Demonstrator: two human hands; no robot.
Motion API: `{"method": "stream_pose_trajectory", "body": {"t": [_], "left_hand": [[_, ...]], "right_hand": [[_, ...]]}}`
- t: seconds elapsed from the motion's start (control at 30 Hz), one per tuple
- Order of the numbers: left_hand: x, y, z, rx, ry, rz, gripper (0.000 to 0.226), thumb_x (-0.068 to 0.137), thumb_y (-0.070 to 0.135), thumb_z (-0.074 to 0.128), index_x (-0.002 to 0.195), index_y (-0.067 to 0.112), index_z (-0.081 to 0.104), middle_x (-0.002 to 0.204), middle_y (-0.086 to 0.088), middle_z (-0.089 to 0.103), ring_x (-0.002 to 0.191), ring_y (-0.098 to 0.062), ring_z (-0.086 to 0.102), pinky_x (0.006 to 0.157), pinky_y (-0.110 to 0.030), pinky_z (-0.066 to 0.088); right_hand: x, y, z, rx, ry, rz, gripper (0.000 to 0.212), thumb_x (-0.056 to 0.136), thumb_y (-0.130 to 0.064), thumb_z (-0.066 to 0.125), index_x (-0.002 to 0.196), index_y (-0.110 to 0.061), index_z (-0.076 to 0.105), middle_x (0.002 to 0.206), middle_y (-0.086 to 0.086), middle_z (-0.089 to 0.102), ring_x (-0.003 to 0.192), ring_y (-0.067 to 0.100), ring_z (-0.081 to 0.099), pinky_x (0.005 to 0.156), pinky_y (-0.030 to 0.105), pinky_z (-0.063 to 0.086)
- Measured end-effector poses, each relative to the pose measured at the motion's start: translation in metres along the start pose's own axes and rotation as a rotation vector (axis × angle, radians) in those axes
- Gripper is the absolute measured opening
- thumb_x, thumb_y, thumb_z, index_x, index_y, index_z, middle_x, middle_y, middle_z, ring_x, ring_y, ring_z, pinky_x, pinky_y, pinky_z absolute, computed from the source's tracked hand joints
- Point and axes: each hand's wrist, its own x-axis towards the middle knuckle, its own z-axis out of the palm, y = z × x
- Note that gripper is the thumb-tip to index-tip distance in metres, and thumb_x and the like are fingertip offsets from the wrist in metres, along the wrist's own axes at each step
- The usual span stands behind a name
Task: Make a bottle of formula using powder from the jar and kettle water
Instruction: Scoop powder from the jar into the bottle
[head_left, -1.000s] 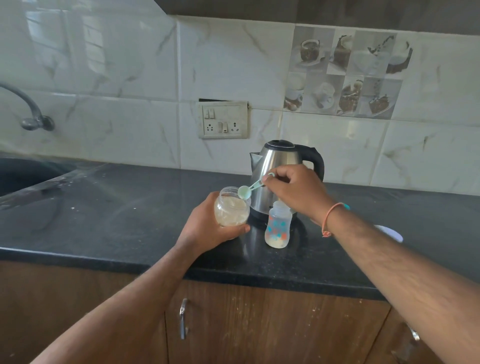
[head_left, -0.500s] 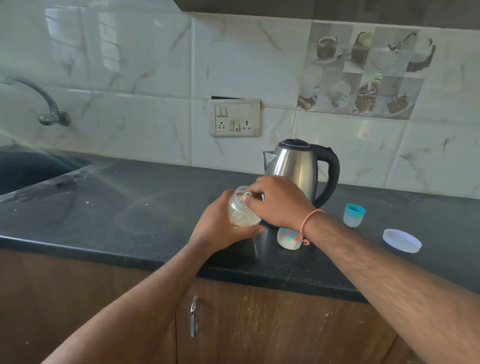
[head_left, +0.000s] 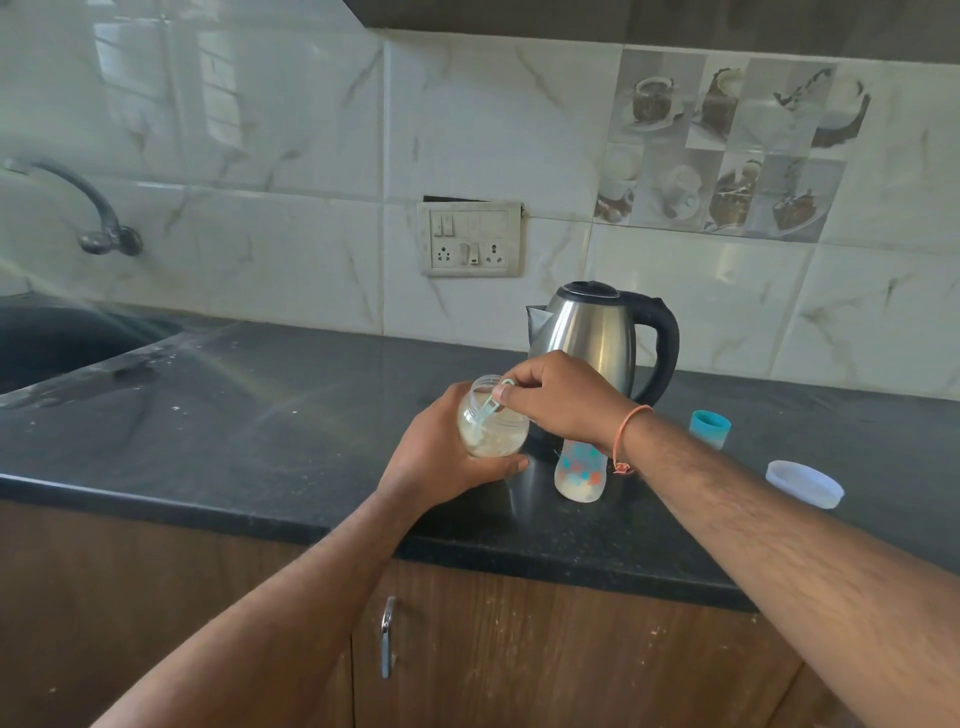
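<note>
Powder fills the bottom of the small clear jar (head_left: 491, 423) that we see tipped a bit and held up over the dark counter (head_left: 291, 415). The left hand (head_left: 441, 460) grips the jar from below, with its fingers curled round the underside. A pale green scoop (head_left: 485, 413) pokes down into the jar, its bowl end in the powder. The right hand (head_left: 558, 397) pinches the top of the scoop's handle between finger and thumb, right over the jar's mouth. We see an orange string on that wrist.

Just beside the jar, to the right, stands the baby bottle (head_left: 581, 475), upright on the counter. It has red and blue spots and some white stuff at the bottom. The right wrist hides its top, so we cannot tell if it is open. Right behind it stands the shiny kettle (head_left: 597, 338) with a black lid and a black handle.

Farther right we see a little blue cap (head_left: 709, 428), and past it a flat white lid (head_left: 804, 483). Both lie on the counter, well apart from the bottle.

On the tiled wall behind is a switch plate (head_left: 470, 239). Far to the left are a dark sink (head_left: 57, 343) and a curved tap (head_left: 88, 208). Under the counter are brown wood cupboard doors (head_left: 519, 649).
</note>
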Motion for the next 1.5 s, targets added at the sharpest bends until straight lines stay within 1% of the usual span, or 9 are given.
{"method": "stream_pose_trajectory", "body": {"t": [0.17,0.33,0.47,0.7,0.87,1.0,1.1,1.37,1.5], "left_hand": [[0.001,-0.001,0.000,0.010,-0.015,-0.023,0.100,0.062,0.064,0.096,0.146,0.037,0.049,0.128,0.021,0.066,0.113,-0.004,0.066,0.094,-0.029,0.060],[0.003,-0.002,0.000,0.014,-0.025,-0.046,0.102,0.061,0.065,0.097,0.147,0.039,0.047,0.126,0.029,0.059,0.116,-0.002,0.062,0.094,-0.022,0.054],[0.002,-0.004,0.001,0.001,-0.020,-0.041,0.100,0.061,0.064,0.096,0.146,0.042,0.047,0.125,0.030,0.060,0.117,-0.003,0.061,0.095,-0.025,0.054],[0.003,-0.006,0.001,0.003,-0.026,-0.088,0.103,0.060,0.067,0.096,0.147,0.037,0.047,0.131,0.020,0.062,0.119,-0.008,0.061,0.099,-0.031,0.056],[0.003,-0.006,0.001,0.006,-0.015,-0.120,0.099,0.062,0.064,0.096,0.144,0.033,0.050,0.126,0.018,0.064,0.114,-0.009,0.063,0.092,-0.029,0.056],[0.003,-0.005,0.001,0.001,0.000,-0.135,0.095,0.063,0.064,0.096,0.141,0.033,0.051,0.120,0.020,0.064,0.110,-0.008,0.063,0.086,-0.025,0.051],[0.002,-0.003,0.000,-0.011,0.001,-0.141,0.095,0.064,0.062,0.097,0.141,0.033,0.051,0.117,0.023,0.062,0.111,-0.008,0.062,0.085,-0.023,0.049],[0.003,-0.003,0.001,-0.005,-0.007,-0.151,0.096,0.064,0.062,0.097,0.142,0.032,0.050,0.118,0.021,0.061,0.111,-0.009,0.061,0.086,-0.024,0.049],[0.003,-0.003,0.001,-0.012,-0.005,-0.148,0.093,0.064,0.060,0.098,0.140,0.033,0.051,0.115,0.022,0.061,0.107,-0.007,0.061,0.082,-0.022,0.049]], "right_hand": [[0.002,0.002,-0.007,0.105,0.032,0.075,0.028,0.104,-0.034,0.067,0.097,-0.013,0.084,0.083,0.000,0.077,0.078,0.015,0.068,0.077,0.036,0.055],[0.004,0.006,-0.015,0.218,0.072,0.183,0.031,0.104,-0.033,0.066,0.094,-0.008,0.082,0.047,-0.014,0.050,0.056,0.011,0.044,0.061,0.029,0.041],[0.002,0.013,-0.027,0.323,0.101,0.231,0.036,0.104,-0.031,0.066,0.070,-0.018,0.073,0.066,0.002,0.046,0.065,0.016,0.040,0.067,0.033,0.036],[-0.010,0.057,-0.061,0.413,0.229,0.297,0.030,0.102,-0.031,0.065,0.096,-0.005,0.079,0.081,0.004,0.059,0.080,0.019,0.051,0.079,0.034,0.044],[-0.027,0.081,-0.077,0.256,0.297,0.295,0.027,0.104,-0.031,0.060,0.093,-0.015,0.078,0.079,0.001,0.064,0.077,0.019,0.055,0.079,0.037,0.046],[-0.036,0.084,-0.075,0.073,0.290,0.256,0.030,0.105,-0.034,0.058,0.081,-0.025,0.073,0.071,-0.002,0.061,0.069,0.018,0.053,0.067,0.034,0.040],[-0.039,0.084,-0.068,-0.103,0.275,0.201,0.031,0.106,-0.037,0.055,0.086,-0.026,0.075,0.065,-0.005,0.060,0.071,0.022,0.058,0.072,0.038,0.046],[-0.051,0.084,-0.056,-0.468,0.329,-0.167,0.022,0.107,-0.036,0.054,0.101,-0.026,0.073,0.083,-0.018,0.053,0.085,0.013,0.049,0.083,0.038,0.032],[-0.055,0.085,-0.058,-0.578,0.357,-0.321,0.035,0.103,-0.041,0.044,0.096,-0.022,0.073,0.081,-0.017,0.048,0.078,0.014,0.043,0.073,0.038,0.041]]}}
